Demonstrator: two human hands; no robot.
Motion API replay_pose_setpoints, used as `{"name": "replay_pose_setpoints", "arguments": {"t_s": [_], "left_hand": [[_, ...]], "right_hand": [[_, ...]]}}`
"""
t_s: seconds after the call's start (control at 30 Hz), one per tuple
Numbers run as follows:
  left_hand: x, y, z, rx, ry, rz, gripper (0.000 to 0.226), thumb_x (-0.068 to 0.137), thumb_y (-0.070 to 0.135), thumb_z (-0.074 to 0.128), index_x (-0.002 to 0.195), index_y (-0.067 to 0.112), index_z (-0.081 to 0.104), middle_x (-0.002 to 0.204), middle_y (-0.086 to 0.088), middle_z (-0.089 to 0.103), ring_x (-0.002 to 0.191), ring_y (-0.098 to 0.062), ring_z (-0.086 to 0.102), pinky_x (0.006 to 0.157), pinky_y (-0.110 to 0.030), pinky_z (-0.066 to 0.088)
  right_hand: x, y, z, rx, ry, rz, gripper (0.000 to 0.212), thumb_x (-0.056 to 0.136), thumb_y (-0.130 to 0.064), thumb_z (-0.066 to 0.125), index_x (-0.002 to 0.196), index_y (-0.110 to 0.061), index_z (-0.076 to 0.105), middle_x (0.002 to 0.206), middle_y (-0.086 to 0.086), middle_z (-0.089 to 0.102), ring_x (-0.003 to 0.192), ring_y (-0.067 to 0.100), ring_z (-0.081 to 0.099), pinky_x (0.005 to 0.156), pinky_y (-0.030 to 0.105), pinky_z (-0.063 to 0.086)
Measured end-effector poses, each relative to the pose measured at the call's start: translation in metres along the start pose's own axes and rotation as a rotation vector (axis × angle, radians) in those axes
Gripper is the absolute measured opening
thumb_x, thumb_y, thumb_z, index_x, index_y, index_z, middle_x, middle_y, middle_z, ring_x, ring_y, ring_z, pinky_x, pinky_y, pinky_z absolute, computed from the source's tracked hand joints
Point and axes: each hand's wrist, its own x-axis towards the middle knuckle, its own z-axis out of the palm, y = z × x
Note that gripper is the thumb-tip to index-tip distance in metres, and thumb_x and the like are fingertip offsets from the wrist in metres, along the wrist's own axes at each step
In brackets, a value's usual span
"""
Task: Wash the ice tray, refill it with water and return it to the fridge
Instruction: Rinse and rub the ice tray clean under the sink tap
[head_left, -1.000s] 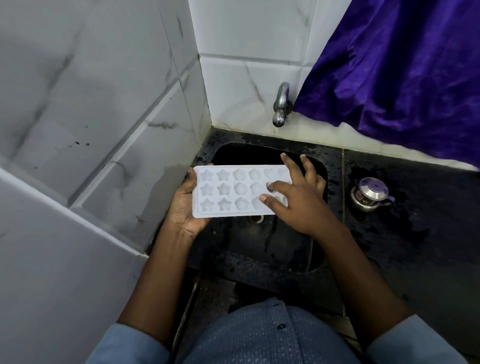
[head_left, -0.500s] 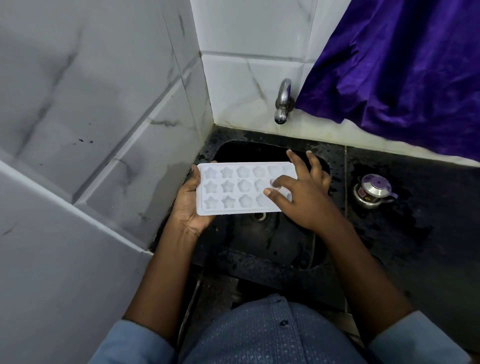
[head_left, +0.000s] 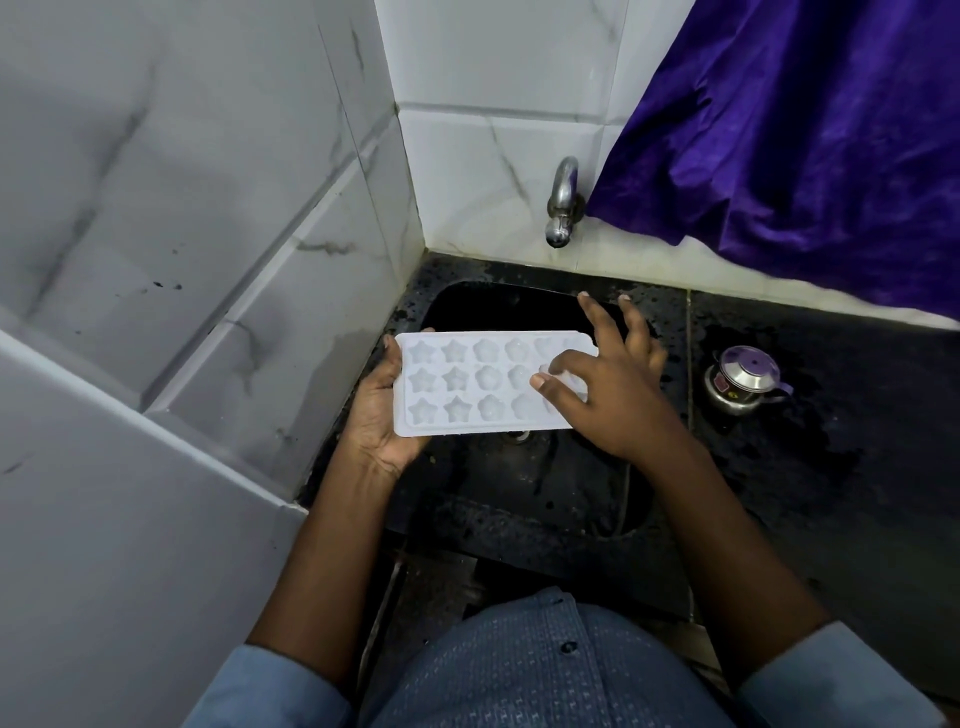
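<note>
A white ice tray (head_left: 467, 384) with star- and flower-shaped cups is held level over the black sink (head_left: 545, 483). My left hand (head_left: 379, 415) grips its left end, thumb on the rim and palm underneath. My right hand (head_left: 613, 384) lies over the tray's right end; its thumb and a bent finger touch the cups there, while two other fingers stretch out past the far edge. The right end of the tray is hidden under that hand. The metal tap (head_left: 562, 205) juts from the back wall above the sink, with no water visibly running.
A small steel pot with a purple-tinted lid (head_left: 745, 379) stands on the wet black counter (head_left: 831, 467) right of the sink. White marbled tile walls (head_left: 208, 234) close in on the left and back. A purple curtain (head_left: 805, 130) hangs at upper right.
The tray and both hands have stayed over the sink with only a slight shift. My right hand's fingers have moved a little across the tray's right-hand cups.
</note>
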Motion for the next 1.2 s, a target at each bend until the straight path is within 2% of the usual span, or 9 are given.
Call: {"name": "replay_pose_setpoints", "arguments": {"t_s": [0.13,0.3,0.4,0.57,0.67,0.77,0.87,1.0,1.2], "left_hand": [[0.002,0.0,-0.003,-0.032,0.015,-0.014,0.061,0.109,0.054,0.039,0.153,0.012,0.049,0.147,-0.021,0.059,0.126,-0.04,0.065,0.089,-0.058,0.06],[-0.003,0.001,0.007,-0.036,-0.034,0.01,0.047,0.096,0.048,0.053,0.112,0.013,0.079,0.136,-0.02,0.068,0.117,-0.038,0.071,0.091,-0.06,0.059],[-0.004,0.002,0.007,-0.031,-0.011,0.012,0.049,0.102,0.048,0.048,0.106,0.013,0.082,0.133,-0.019,0.07,0.115,-0.038,0.072,0.088,-0.058,0.061],[-0.002,0.002,0.005,-0.012,-0.031,0.021,0.051,0.1,0.05,0.05,0.132,0.013,0.065,0.144,-0.021,0.062,0.123,-0.039,0.067,0.094,-0.059,0.059],[-0.002,0.002,0.005,0.006,-0.002,0.022,0.05,0.107,0.051,0.043,0.131,0.012,0.065,0.14,-0.02,0.065,0.12,-0.038,0.069,0.088,-0.058,0.061],[-0.002,0.004,0.003,0.01,0.026,0.02,0.053,0.11,0.052,0.037,0.127,0.012,0.068,0.14,-0.02,0.065,0.121,-0.038,0.069,0.086,-0.057,0.061],[-0.001,0.006,-0.001,0.025,0.051,0.013,0.056,0.11,0.053,0.039,0.139,0.011,0.062,0.145,-0.02,0.062,0.125,-0.039,0.066,0.087,-0.058,0.06],[-0.001,0.007,-0.001,0.028,0.079,-0.032,0.068,0.108,0.053,0.042,0.16,0.009,0.04,0.151,-0.02,0.056,0.136,-0.041,0.057,0.093,-0.06,0.058],[-0.001,0.006,0.007,0.049,0.093,-0.045,0.067,0.11,0.054,0.037,0.16,0.009,0.039,0.15,-0.021,0.057,0.133,-0.04,0.06,0.089,-0.058,0.06]], "right_hand": [[-0.001,-0.001,0.003,0.038,-0.059,-0.006,0.048,0.095,-0.073,0.046,0.107,-0.037,0.076,0.174,-0.006,0.003,0.156,0.02,-0.02,0.119,0.054,0.0],[0.001,0.0,0.0,0.02,-0.091,-0.021,0.046,0.094,-0.073,0.049,0.111,-0.039,0.073,0.174,-0.008,-0.002,0.156,0.022,-0.022,0.119,0.057,0.0],[0.002,0.002,-0.001,0.033,-0.085,-0.03,0.047,0.094,-0.074,0.047,0.108,-0.039,0.075,0.174,-0.009,0.001,0.156,0.022,-0.02,0.119,0.055,0.0],[0.002,0.003,-0.002,-0.006,-0.119,-0.054,0.044,0.095,-0.073,0.048,0.109,-0.038,0.072,0.174,-0.006,0.0,0.157,0.025,-0.019,0.119,0.057,0.002],[0.001,0.006,-0.003,0.037,-0.095,-0.075,0.044,0.093,-0.073,0.049,0.105,-0.038,0.072,0.174,-0.009,0.003,0.157,0.024,-0.018,0.119,0.057,0.003],[-0.001,0.013,-0.01,0.073,-0.005,-0.062,0.04,0.09,-0.071,0.054,0.114,-0.04,0.064,0.173,-0.01,0.005,0.158,0.022,-0.011,0.117,0.059,0.01],[-0.002,0.02,-0.018,0.04,-0.047,-0.003,0.043,0.09,-0.07,0.06,0.12,-0.04,0.055,0.173,-0.009,-0.002,0.158,0.022,-0.014,0.117,0.06,0.009],[-0.005,0.026,-0.017,0.011,-0.124,0.031,0.044,0.089,-0.075,0.055,0.119,-0.043,0.062,0.173,-0.009,-0.005,0.156,0.021,-0.021,0.119,0.06,0.002],[-0.006,0.028,-0.015,0.007,-0.136,0.035,0.047,0.091,-0.078,0.05,0.116,-0.044,0.069,0.174,-0.009,0.001,0.156,0.021,-0.018,0.119,0.059,0.001]]}}
